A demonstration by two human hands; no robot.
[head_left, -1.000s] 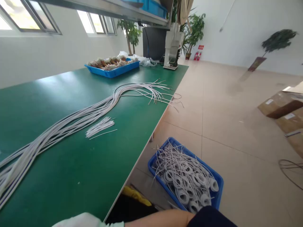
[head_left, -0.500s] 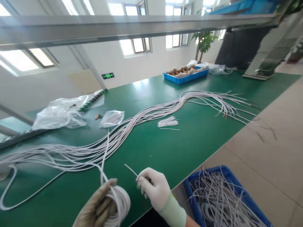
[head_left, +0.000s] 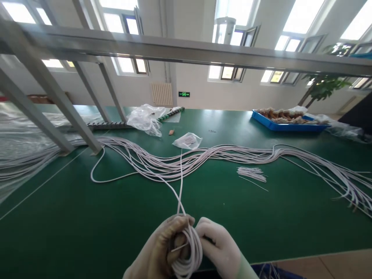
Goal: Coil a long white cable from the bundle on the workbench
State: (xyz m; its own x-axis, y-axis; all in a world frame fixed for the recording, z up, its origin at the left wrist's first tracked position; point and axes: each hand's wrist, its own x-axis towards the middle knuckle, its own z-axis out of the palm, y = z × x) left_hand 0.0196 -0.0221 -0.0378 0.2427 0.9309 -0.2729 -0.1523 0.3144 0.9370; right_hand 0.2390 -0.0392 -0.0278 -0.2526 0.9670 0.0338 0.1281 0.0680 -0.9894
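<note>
- The left hand (head_left: pixel 158 252), in a yellowish glove, has its fingers (head_left: pixel 180 224) wrapped shut around a coil of white cable (head_left: pixel 188 255), low in the middle of the view.
- The right hand (head_left: pixel 219 248), in a white glove, presses against the coil from the other side; its fingers (head_left: pixel 205 228) are curled together at the windings, pinched on the coil.
- From the coil a free cable strand (head_left: pixel 180 182) runs up and away over the green table (head_left: pixel 87 224) to a long bundle of white cables (head_left: pixel 226 155).
- The bundle lies across the table from the left edge to the right, fanning out into loose ends at the right.
- A small heap of short white wire pieces (head_left: pixel 251 173) lies just in front of the bundle, right of the hands.
- A small clear plastic bag (head_left: pixel 187 140) lies where the strand meets the bundle; a larger crumpled plastic bag (head_left: pixel 145 118) lies further back.
- A blue tray (head_left: pixel 286 126) with brownish parts stands at the far right of the table.
- A metal frame (head_left: pixel 87 128) rises over the table on the left.
</note>
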